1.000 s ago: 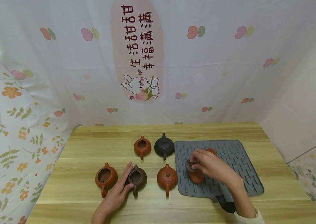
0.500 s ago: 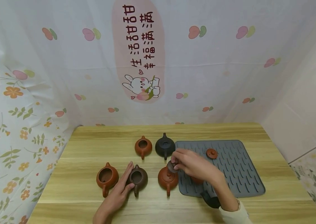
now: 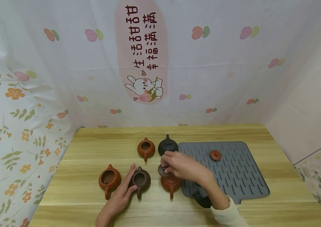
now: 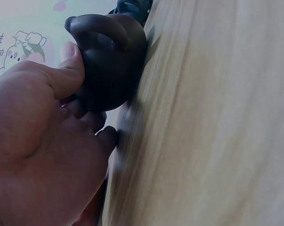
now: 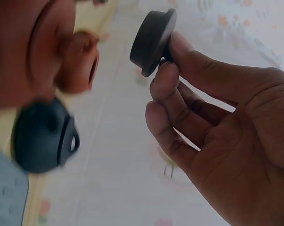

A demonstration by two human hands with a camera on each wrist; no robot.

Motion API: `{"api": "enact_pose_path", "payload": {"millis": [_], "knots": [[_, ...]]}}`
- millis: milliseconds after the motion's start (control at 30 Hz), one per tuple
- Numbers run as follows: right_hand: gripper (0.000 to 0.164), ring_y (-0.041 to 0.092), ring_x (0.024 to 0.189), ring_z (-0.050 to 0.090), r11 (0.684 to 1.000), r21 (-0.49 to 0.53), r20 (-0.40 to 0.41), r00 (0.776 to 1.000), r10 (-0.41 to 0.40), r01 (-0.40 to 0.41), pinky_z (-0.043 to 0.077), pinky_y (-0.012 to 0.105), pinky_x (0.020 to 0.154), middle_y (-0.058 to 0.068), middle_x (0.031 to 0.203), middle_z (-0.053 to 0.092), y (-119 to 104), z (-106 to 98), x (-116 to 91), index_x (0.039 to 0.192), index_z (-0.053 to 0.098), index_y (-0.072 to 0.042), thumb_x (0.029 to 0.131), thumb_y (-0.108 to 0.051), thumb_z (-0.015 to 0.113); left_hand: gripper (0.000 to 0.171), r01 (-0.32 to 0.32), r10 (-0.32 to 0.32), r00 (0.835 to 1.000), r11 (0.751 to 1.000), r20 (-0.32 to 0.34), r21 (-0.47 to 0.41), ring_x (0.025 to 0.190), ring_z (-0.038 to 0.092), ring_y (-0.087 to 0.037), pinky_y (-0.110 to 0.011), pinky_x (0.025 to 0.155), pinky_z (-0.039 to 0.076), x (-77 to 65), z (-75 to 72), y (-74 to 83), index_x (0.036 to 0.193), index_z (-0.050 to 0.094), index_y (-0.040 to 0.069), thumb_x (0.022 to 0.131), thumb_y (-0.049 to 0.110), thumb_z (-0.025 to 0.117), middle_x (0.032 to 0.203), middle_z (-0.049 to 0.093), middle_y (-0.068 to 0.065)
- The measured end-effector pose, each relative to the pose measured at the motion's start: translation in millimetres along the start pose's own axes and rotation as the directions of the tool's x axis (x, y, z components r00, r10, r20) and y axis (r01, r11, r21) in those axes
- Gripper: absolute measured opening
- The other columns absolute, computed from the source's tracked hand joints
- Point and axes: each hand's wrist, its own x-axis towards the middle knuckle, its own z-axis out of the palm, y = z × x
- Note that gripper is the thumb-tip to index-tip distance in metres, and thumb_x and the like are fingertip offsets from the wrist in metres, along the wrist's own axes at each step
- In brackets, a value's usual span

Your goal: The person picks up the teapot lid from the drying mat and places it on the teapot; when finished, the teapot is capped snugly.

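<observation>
A round dark-brown lid [image 3: 162, 171] is pinched by its knob between the right hand's [image 3: 187, 170] thumb and fingers. It is tilted above the table, at the upper left of a lidded orange-brown teapot [image 3: 172, 186]. In the right wrist view the lid [image 5: 153, 42] shows its rim, held at the fingertips. My left hand [image 3: 120, 197] holds a lidless dark-brown teapot [image 3: 146, 183], thumb near its handle and fingers along its left side. The left wrist view has the thumb pressed to this teapot [image 4: 116, 70].
A lidless orange-brown teapot [image 3: 117, 179] stands left of the left hand. Behind are a smaller lidless orange-brown teapot [image 3: 146, 154] and a black teapot [image 3: 168, 145]. The grey ridged mat [image 3: 242, 176] at right bears an orange-brown lid [image 3: 215, 155].
My right hand has carried the dark-brown lid leftward from over the grey mat, past the lidded orange-brown teapot. The left hand stays at the dark-brown teapot.
</observation>
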Motion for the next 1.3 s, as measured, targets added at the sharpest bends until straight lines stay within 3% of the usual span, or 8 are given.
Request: {"api": "enact_pose_path", "payload": {"millis": [267,467,700,767,967,1067,1233,1300], "knots": [[0.01,0.009,0.086,0.066,0.993,-0.075,0.02,0.996,-0.092,0.093,0.054,0.017,0.073,0.0,0.1,0.067,-17,11,24,0.104,0.07,-0.011,0.102,-0.008,0.079,0.067,-0.021,0.021,1.0,1.0,-0.017,0.022,0.156,0.015,0.019,-0.001,0.119,0.015,1.4,0.2,11.3,0.168,0.032,-0.009,0.11,0.006,0.06,0.172,0.023,-0.041],[0.013,0.011,0.086,0.065,0.96,-0.256,0.011,0.993,-0.119,0.118,0.055,0.017,0.077,-0.002,0.099,0.067,-26,18,40,0.105,0.072,-0.013,0.1,-0.016,0.083,0.067,-0.05,0.05,0.999,0.998,-0.004,0.028,0.157,0.014,0.017,0.0,0.119,0.014,0.2,-0.1,-0.3,0.17,0.03,-0.006,0.111,0.009,0.059,0.175,0.023,-0.036],[0.018,0.01,0.087,0.065,0.915,-0.381,0.049,0.992,-0.121,0.13,0.052,0.023,0.078,-0.003,0.103,0.07,-39,33,57,0.115,0.076,-0.016,0.101,-0.023,0.083,0.07,-0.014,0.014,1.0,1.0,0.022,0.011,0.157,0.01,0.02,0.0,0.119,0.011,-2.3,0.0,-12.3,0.177,0.024,0.014,0.115,0.018,0.056,0.184,0.017,-0.012],[0.02,0.011,0.087,0.066,0.911,-0.393,0.061,0.992,-0.107,0.123,0.053,0.023,0.077,-0.002,0.106,0.072,-41,36,60,0.119,0.076,-0.016,0.102,-0.023,0.082,0.07,0.005,-0.005,1.0,1.0,0.012,0.002,0.156,0.011,0.02,0.0,0.119,0.011,-1.6,0.1,-7.6,0.177,0.026,0.016,0.114,0.018,0.057,0.184,0.018,-0.015],[0.018,0.012,0.083,0.065,0.918,-0.38,0.07,0.994,-0.088,0.108,0.054,0.022,0.076,-0.001,0.106,0.073,-41,44,67,0.12,0.077,-0.015,0.103,-0.019,0.081,0.068,0.058,-0.058,0.998,0.998,-0.025,-0.002,0.152,0.015,0.017,-0.001,0.118,0.015,0.5,0.6,8.0,0.173,0.033,0.007,0.111,0.011,0.06,0.176,0.024,-0.032],[0.019,0.011,0.081,0.065,0.923,-0.369,0.074,0.994,-0.086,0.108,0.054,0.02,0.074,0.0,0.105,0.072,-40,47,69,0.121,0.078,-0.015,0.103,-0.019,0.081,0.068,0.099,-0.099,0.995,0.995,-0.025,0.015,0.158,0.018,0.001,-0.001,0.117,0.015,0.6,0.5,12.3,0.172,0.034,0.003,0.11,0.01,0.061,0.177,0.026,-0.029],[0.019,0.011,0.08,0.064,0.925,-0.367,0.077,0.994,-0.077,0.1,0.053,0.019,0.073,-0.001,0.104,0.072,-40,50,72,0.121,0.078,-0.015,0.103,-0.021,0.08,0.069,0.184,-0.184,0.983,0.983,-0.012,0.014,0.162,0.02,-0.039,-0.002,0.117,0.014,0.2,-1.0,16.5,0.173,0.032,0.002,0.11,0.01,0.061,0.179,0.025,-0.025],[0.018,0.011,0.079,0.063,0.924,-0.369,0.079,0.994,-0.075,0.099,0.052,0.019,0.072,-0.001,0.103,0.071,-40,51,73,0.12,0.078,-0.015,0.103,-0.022,0.08,0.069,0.196,-0.196,0.981,0.981,-0.011,0.014,0.162,0.02,-0.043,-0.002,0.117,0.014,-0.3,-1.3,16.0,0.173,0.031,0.002,0.111,0.011,0.061,0.179,0.024,-0.026]]}}
